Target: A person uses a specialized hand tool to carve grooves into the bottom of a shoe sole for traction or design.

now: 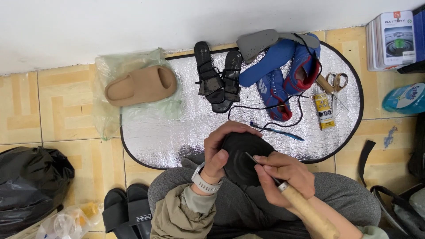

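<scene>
My left hand (221, 148) wraps around the top and left side of a black shoe (241, 155) that rests on my lap. My right hand (279, 177) grips a tool with a pale wooden handle (310, 214). The tool's thin metal tip (254, 159) lies against the black shoe's surface. On my left wrist sits a watch with a white strap (203, 181). Both knees are in grey trousers.
A silver foil mat (168, 128) lies on the tiled floor ahead. On it are a tan slide (141, 85), black strappy sandals (219, 75), blue and red shoes (283, 75), scissors (338, 82), a small yellow tube (324, 110). Black slides (128, 212) and a black bag (31, 186) lie at the left.
</scene>
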